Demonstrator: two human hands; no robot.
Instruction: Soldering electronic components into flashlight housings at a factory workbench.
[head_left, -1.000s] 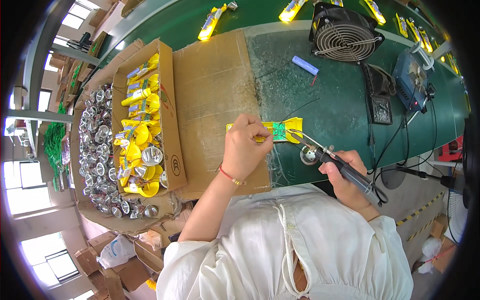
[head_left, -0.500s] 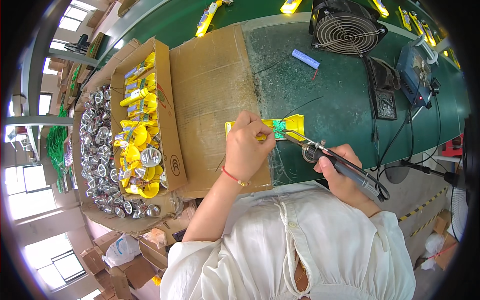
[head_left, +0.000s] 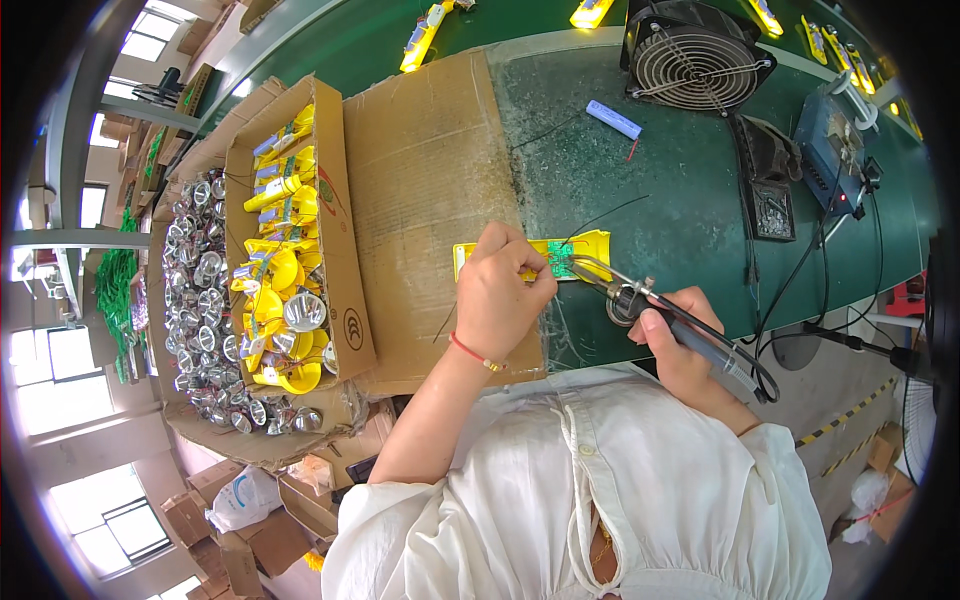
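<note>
A yellow plastic housing (head_left: pixel 598 246) lies across the edge of the cardboard sheet, with a small green circuit board (head_left: pixel 563 250) in it. My left hand (head_left: pixel 505 285) is over the housing, thumb and fingertips pinched beside the board; what they hold is hidden. A thin dark wire pokes out below that hand. In my right hand (head_left: pixel 680 345) is a soldering iron (head_left: pixel 705 348) with a curved metal feed tube, its tip at the board. Another thin black wire (head_left: pixel 615 210) rises from the board toward the upper right. Farther off lies a blue cylindrical battery (head_left: pixel 613 120) with a short red lead.
At left, a cardboard box (head_left: pixel 345 250) holds yellow housings, beside many silver reflector cups (head_left: pixel 205 300). A black fan (head_left: pixel 695 65) stands at the back. On the right are a blue soldering station (head_left: pixel 830 145), a black tray (head_left: pixel 770 205) and hanging cables.
Both hands, the housing and the soldering iron hold nearly the same pose. The whole view has shifted very slightly.
</note>
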